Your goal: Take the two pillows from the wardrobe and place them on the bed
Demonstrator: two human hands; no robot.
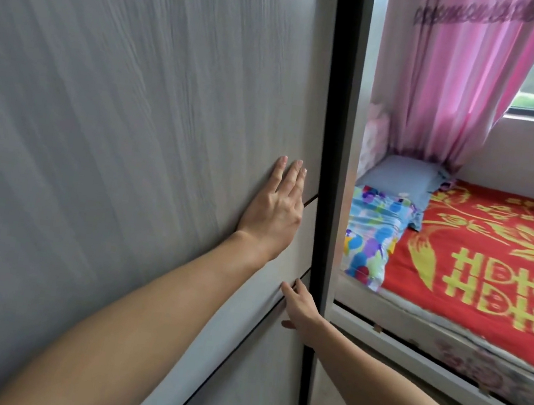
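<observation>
On wardrobe door (133, 113) | left hand (274, 214) flat, fingers together | right hand (300, 306) fingers hooking edge

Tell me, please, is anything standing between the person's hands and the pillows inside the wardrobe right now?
Yes. The grey wardrobe door covers the inside, so no stored pillows show. The left hand lies flat on the panel, and the right hand is at its dark edge frame. The door must slide aside first.

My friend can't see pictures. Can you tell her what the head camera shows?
Two bare hands press on a grey wardrobe door: the left hand flat on it, the right hand at its dark edge. To the right, a bed with a red-and-yellow cover holds two pillows, below a pink curtain.
</observation>
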